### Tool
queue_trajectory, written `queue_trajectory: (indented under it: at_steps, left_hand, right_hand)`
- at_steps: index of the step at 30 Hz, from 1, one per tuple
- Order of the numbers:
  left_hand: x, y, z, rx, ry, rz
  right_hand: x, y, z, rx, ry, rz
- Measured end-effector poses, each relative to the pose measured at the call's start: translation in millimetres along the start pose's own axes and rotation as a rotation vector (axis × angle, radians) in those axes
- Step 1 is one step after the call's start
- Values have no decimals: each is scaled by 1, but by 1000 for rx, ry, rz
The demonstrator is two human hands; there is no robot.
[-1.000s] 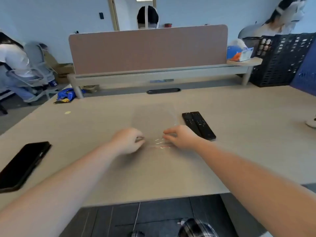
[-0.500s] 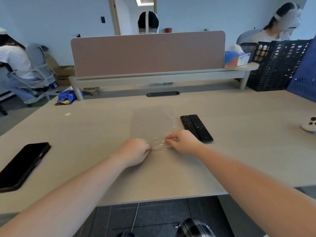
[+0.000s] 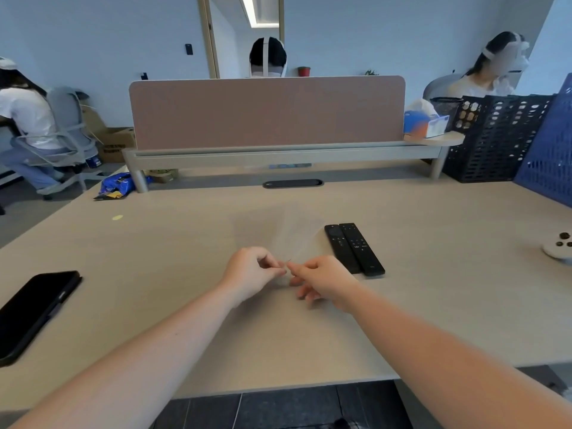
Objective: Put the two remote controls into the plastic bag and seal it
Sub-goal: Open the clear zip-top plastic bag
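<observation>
A clear plastic bag (image 3: 294, 236) is lifted off the desk at its near edge, blurred and hard to make out. My left hand (image 3: 250, 272) and my right hand (image 3: 322, 281) both pinch that near edge, thumbs and fingers almost touching each other. Two black remote controls (image 3: 354, 249) lie side by side on the desk, just right of the bag and beyond my right hand. Neither hand touches them.
A black phone (image 3: 34, 308) lies near the left desk edge. A white controller (image 3: 558, 247) sits at the far right. A pink divider panel (image 3: 266, 113) crosses the back, with black and blue crates (image 3: 507, 137) to its right. People sit beyond the desk.
Both hands have come together at the bag's near edge and raised it; the bag lay flat on the desk before. The remotes have not moved.
</observation>
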State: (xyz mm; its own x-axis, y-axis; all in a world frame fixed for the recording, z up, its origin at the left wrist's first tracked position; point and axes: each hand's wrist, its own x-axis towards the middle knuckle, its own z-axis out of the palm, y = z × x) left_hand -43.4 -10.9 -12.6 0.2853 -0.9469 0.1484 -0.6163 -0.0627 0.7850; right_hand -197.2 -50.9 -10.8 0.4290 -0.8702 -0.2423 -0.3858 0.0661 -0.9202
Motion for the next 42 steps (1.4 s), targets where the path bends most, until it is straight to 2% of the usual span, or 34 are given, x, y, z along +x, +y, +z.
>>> queue_trajectory:
  at_steps: [3,8,15,20,23,30,36,39,42]
  left_hand:
    - [1,-1,-1,12,-22,27]
    - [1,-8,-1,-83,-70,-12]
    - [3,-12,0,-85,-113,-2]
    - [8,-9,0,133,-49,74]
    - [8,-5,6,187,-16,81]
    - [10,-14,9,-52,-72,-2]
    - [12,-3,13,163,27,113]
    - [11,-4,19,95,62,56]
    - [11,-7,25,-114,86,-103]
  right_hand:
    - [3,0,7,194,-49,-4]
    - [8,0,10,250,-37,7]
    - [14,-2,14,144,-40,1]
    - [12,-4,15,28,3,1]
    - [10,-2,16,-10,58,-1]
    - [13,-3,15,-21,33,8]
    - [18,-3,17,28,98,41]
    - [20,0,19,31,124,45]
    - [22,0,18,39,123,48]
